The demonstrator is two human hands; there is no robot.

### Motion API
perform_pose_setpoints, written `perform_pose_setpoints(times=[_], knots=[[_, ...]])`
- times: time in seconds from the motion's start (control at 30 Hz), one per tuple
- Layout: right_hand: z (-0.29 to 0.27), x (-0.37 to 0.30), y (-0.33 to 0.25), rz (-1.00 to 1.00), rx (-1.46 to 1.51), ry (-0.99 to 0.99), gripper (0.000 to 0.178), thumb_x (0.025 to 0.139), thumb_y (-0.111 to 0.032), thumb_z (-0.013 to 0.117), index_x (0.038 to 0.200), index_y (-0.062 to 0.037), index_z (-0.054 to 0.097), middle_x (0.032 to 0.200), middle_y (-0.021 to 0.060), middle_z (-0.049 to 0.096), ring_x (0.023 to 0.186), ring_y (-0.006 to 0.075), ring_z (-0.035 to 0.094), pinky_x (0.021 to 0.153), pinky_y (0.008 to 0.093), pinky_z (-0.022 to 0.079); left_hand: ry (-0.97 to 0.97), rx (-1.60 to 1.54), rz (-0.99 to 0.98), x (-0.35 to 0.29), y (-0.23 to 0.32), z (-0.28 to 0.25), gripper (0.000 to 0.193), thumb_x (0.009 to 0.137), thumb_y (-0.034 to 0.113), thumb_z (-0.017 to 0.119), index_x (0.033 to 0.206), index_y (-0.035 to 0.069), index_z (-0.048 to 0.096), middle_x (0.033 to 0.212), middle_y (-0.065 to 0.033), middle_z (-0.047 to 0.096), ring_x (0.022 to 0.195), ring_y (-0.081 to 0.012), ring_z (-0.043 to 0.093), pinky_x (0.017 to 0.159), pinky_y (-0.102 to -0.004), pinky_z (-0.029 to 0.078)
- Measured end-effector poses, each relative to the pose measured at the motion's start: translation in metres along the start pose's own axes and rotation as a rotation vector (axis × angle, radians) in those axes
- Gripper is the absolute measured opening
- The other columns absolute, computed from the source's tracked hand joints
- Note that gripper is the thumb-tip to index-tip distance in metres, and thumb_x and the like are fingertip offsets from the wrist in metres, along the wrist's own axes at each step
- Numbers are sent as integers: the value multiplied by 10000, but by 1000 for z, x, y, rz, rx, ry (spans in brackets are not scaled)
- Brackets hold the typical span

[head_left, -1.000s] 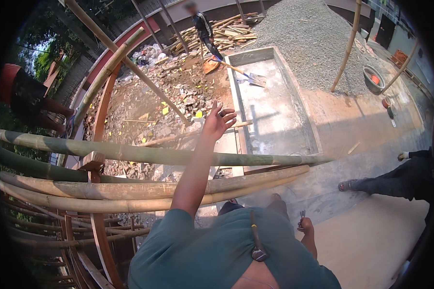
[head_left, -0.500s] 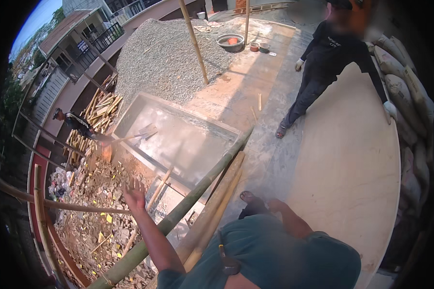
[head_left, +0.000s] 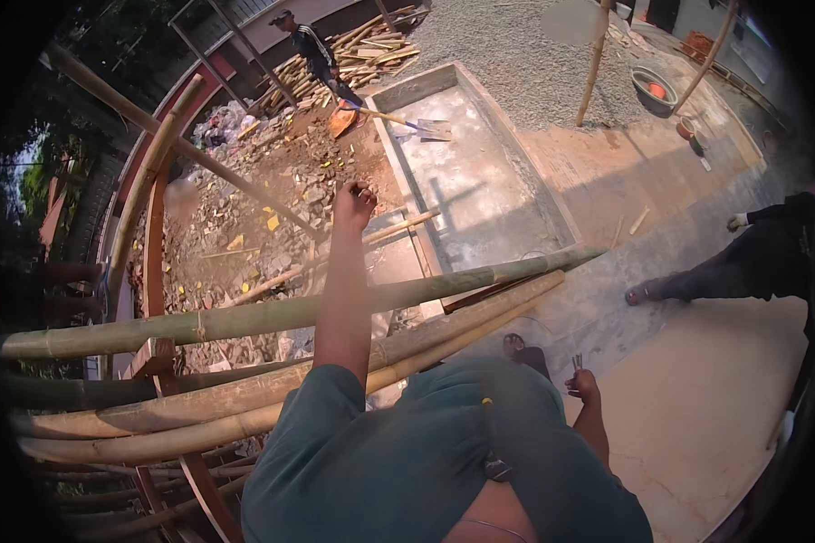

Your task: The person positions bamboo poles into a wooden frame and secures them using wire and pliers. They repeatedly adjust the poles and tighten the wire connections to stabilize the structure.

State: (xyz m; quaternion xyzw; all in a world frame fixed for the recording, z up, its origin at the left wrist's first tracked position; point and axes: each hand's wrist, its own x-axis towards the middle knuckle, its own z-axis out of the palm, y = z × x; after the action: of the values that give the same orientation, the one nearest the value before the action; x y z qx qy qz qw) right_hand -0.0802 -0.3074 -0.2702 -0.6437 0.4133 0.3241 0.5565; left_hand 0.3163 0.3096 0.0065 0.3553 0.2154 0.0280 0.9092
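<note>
My left arm stretches forward over a thick green bamboo pole (head_left: pixel 272 314). Beyond the pole my left hand (head_left: pixel 355 206) hangs in the air with loosely bent fingers and nothing visible in them. Low by my right side, my right hand (head_left: pixel 585 387) is closed on a small two-pronged metal tool (head_left: pixel 578 362) that looks like pliers and points upward. Nearer to me, two paler bamboo poles (head_left: pixel 244 391) run alongside the green one. A hammer-like tool (head_left: pixel 496 469) hangs at the front of my green shirt.
Below lies a concrete mixing trough (head_left: pixel 516 167) with a shovel (head_left: pixel 430 131) in it, held by a person (head_left: pixel 312 54). Rubble (head_left: pixel 254 226) covers the ground left of it. Gravel (head_left: pixel 507 54) is heaped behind. Another person (head_left: pixel 743 253) stands right, beside a plywood sheet (head_left: pixel 697 407).
My view has swung left, bringing more of the bamboo poles and wooden frame in. My left hand's fingers have bent from spread. My right hand now shows the metal tool.
</note>
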Motion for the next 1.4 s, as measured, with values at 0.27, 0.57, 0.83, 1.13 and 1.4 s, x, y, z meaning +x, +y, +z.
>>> perform_pose_setpoints(times=[0.27, 0.57, 0.83, 1.13, 1.4], knots=[[11, -23, -5, 32, -425, -77, 355, 1050, -383, 369, 1085, -59, 511, 909, 143, 676, 833, 283, 644, 745, 511, 544, 9, 107, 134, -44, 41, 10, 52, 1012, 161, 454, 1054, 187, 436, 745, -36, 555, 644, -168, 517, 689, -406, 471], [31, 31, -98, -71, -176, -47, 424, 1063, -346, 376, 1027, 28, 572, 928, 179, 719, 741, 254, 687, 622, 407, 588, 157, 226, 24, -23, 63, -30, 303, 1009, 391, 483, 907, 109, 525, 669, 1, 528, 622, -159, 498, 677, -325, 494], [41, 69, -94, -27, -60, -87, 250, 962, -227, 606, 1069, -3, 639, 1027, 105, 726, 858, 255, 705, 679, 398, 606, 5, 170, -49, 25, 54, -19, 215, 1011, 319, 501, 915, 127, 510, 722, -24, 555, 669, -179, 489, 713, -364, 439], [63, 31, -39, -145, -480, -87, 361, 888, -132, 687, 1242, -77, 634, 1122, 95, 672, 910, 260, 698, 715, 394, 604, 95, 193, 27, 9, 58, -36, 210, 1005, 355, 516, 953, 152, 504, 763, 2, 548, 682, -159, 434, 681, -351, 445], [82, 16, -148, -764, -61, 167, 374, 1045, -300, 419, 906, 12, 572, 733, 110, 672, 585, 188, 632, 580, 343, 523, 433, 513, 300, 13, 153, -44, 490, 993, 503, 449, 823, 72, 608, 684, -34, 550, 604, -149, 481, 609, -299, 440]])
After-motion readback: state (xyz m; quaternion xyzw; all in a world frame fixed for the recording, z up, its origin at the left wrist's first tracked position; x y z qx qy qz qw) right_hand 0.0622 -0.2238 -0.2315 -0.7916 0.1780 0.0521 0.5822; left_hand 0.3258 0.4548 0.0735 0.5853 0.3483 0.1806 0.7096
